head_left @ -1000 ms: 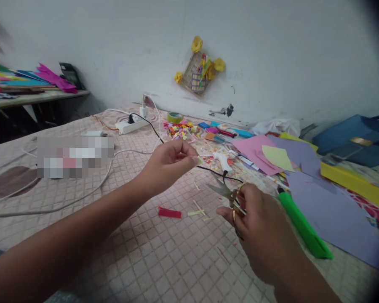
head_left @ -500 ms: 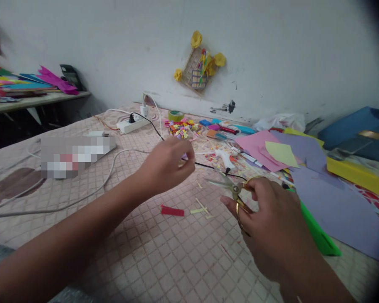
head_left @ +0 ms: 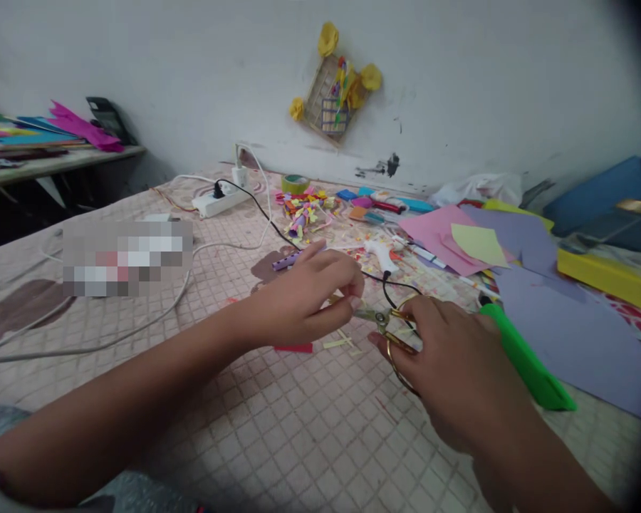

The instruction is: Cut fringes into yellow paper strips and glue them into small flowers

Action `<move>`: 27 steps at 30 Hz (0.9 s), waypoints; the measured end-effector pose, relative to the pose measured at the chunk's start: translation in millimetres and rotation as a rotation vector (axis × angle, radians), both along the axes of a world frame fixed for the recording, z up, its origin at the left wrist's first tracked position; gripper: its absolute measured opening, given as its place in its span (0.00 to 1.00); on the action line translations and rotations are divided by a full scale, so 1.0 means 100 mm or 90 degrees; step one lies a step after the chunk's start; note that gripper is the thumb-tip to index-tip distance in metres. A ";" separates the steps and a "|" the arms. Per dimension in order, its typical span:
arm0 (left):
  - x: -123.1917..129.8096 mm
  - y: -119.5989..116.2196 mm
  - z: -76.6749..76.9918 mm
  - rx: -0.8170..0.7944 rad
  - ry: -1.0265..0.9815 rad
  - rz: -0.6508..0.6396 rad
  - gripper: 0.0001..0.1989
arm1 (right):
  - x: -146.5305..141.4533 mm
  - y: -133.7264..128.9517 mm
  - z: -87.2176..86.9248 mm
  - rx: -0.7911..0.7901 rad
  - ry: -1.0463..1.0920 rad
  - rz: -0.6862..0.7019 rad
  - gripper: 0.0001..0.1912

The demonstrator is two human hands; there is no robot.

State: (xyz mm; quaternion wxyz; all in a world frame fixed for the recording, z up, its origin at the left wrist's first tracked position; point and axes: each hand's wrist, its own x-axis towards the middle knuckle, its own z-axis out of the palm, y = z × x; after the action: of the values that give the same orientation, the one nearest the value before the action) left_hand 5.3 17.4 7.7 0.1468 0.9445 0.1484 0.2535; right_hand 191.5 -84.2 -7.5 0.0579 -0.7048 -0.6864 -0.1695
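A woven panel [head_left: 321, 85] bearing yellow paper flowers [head_left: 328, 40] hangs tilted on the whitish wall [head_left: 192, 78]. Below, on the cloth-covered surface [head_left: 347, 442], rests a yellow-green ring-shaped roll of tape [head_left: 295, 185]; left of it lies a white plastic power strip [head_left: 214, 205] holding a black plug [head_left: 219, 190]. Right: a blue bag [head_left: 592, 203] with a gold-coloured clasp [head_left: 637, 206]. Far left: a magenta sheet [head_left: 82, 128] on a second surface [head_left: 58, 164].

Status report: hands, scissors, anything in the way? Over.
Right hand holds scissors. Left hand at the blades, grip unclear. Black cord behind scissors; red strip below left hand in view.
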 end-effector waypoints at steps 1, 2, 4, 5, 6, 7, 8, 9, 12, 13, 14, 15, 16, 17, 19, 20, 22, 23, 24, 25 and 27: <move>0.00 0.00 0.00 -0.003 -0.003 0.000 0.04 | -0.01 0.00 0.00 -0.002 -0.002 0.000 0.15; 0.00 0.00 0.00 -0.005 -0.005 0.000 0.04 | -0.01 0.00 0.01 -0.004 -0.006 0.000 0.15; 0.01 -0.01 0.00 -0.013 0.005 0.004 0.04 | -0.03 0.00 0.02 -0.008 -0.016 0.001 0.15; 0.01 -0.01 0.00 -0.016 0.013 0.007 0.04 | -0.03 0.00 0.02 -0.010 -0.021 0.002 0.14; 0.02 -0.01 -0.01 -0.015 0.018 0.011 0.04 | -0.03 0.00 0.03 -0.012 -0.024 0.003 0.14; 0.03 -0.01 -0.02 -0.009 0.018 0.015 0.05 | -0.03 0.00 0.03 -0.017 -0.024 0.005 0.14; 0.03 0.00 -0.03 0.001 0.013 0.018 0.05 | -0.02 0.00 0.03 -0.024 -0.022 0.006 0.15; 0.03 0.00 -0.04 0.010 0.005 0.020 0.05 | -0.02 0.00 0.03 -0.030 -0.018 0.008 0.15; 0.03 0.01 -0.05 0.007 -0.007 0.021 0.04 | -0.01 0.00 0.01 -0.058 -0.003 0.019 0.15; 0.03 0.02 -0.05 -0.001 -0.006 0.022 0.04 | -0.02 0.00 0.01 -0.064 0.000 0.020 0.14; 0.03 0.02 -0.05 -0.009 -0.006 0.023 0.04 | -0.02 0.00 0.01 -0.067 0.002 0.020 0.14; 0.03 0.03 -0.04 -0.014 -0.008 0.027 0.04 | -0.02 0.00 0.01 -0.070 0.005 0.021 0.14; 0.03 0.03 -0.04 -0.015 -0.013 0.031 0.04 | -0.02 0.00 0.01 -0.071 0.006 0.019 0.14; 0.03 0.03 -0.03 -0.016 -0.018 0.034 0.04 | -0.02 0.00 0.01 -0.072 0.005 0.017 0.14; 0.03 0.03 -0.03 -0.017 -0.013 0.037 0.04 | -0.02 0.00 0.02 -0.075 0.003 0.013 0.14; 0.03 0.03 -0.03 -0.016 -0.006 0.034 0.03 | -0.02 0.00 0.02 -0.076 0.001 0.011 0.14; 0.03 0.02 -0.04 -0.014 0.012 0.025 0.03 | -0.02 0.00 0.02 -0.078 0.001 0.011 0.13; 0.04 0.02 -0.04 -0.014 0.020 0.023 0.03 | -0.02 0.00 0.02 -0.080 0.004 0.014 0.13; 0.04 0.02 -0.04 -0.014 0.025 0.022 0.03 | -0.02 0.00 0.02 -0.083 0.008 0.020 0.13; 0.04 0.01 -0.04 -0.017 0.030 0.023 0.02 | -0.02 0.00 0.01 -0.085 0.012 0.026 0.12; 0.05 0.02 -0.04 -0.030 0.041 0.029 0.03 | -0.02 0.00 0.01 -0.083 0.022 0.038 0.12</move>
State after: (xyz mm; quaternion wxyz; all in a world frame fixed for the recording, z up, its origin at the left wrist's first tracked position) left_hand 9.8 19.0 3.5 0.1581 0.9450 0.1802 0.2226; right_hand 189.7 -83.9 -6.8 0.0288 -0.6889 -0.7158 -0.1105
